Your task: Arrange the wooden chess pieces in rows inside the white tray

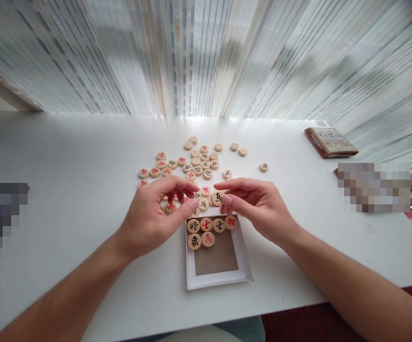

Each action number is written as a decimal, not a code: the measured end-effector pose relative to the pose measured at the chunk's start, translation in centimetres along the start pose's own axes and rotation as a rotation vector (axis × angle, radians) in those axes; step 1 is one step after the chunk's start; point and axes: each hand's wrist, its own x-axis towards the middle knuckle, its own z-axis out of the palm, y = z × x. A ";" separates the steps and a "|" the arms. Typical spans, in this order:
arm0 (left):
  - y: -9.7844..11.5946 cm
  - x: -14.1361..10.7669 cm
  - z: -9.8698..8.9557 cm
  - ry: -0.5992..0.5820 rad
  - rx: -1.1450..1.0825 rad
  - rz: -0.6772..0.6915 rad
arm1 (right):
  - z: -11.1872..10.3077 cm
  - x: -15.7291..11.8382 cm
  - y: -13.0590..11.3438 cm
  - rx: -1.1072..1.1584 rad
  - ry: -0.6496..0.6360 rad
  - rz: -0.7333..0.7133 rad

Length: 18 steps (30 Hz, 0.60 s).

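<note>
My right hand point(259, 206) pinches a round wooden Chinese chess piece point(217, 198) with a black character between thumb and fingers, just beyond the box's far edge. Over the loose pieces on the left, my left hand point(163, 202) hovers with thumb and fingers apart, holding nothing. Below the hands lies a shallow white box tray point(245, 256) with a brown bottom. Four pieces fill its far row, among them a red-marked one point(231, 222). A black-marked piece point(194, 241) and a red-marked piece point(207, 239) start the second row.
Many loose chess pieces point(197, 169) spread beyond my hands, some blank side up. One piece point(263, 167) lies apart to the right. A brown box point(330, 141) sits at the far right, near a blurred-out object point(373, 187). Striped curtains point(206, 57) hang behind the white table point(84, 152).
</note>
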 end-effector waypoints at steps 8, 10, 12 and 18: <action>1.2 0.4 -1.6 -0.352 0.305 0.330 | -0.3 0.4 0.1 0.007 0.060 -0.044; 1.2 0.1 -1.5 -0.424 0.359 0.360 | -0.4 0.5 0.2 0.015 0.057 -0.041; 0.9 -0.3 -1.2 -0.478 0.398 0.367 | -0.4 0.5 0.2 0.021 0.054 -0.038; 0.0 -0.7 -0.5 -0.519 0.454 0.381 | -0.4 0.4 0.1 0.017 0.050 -0.035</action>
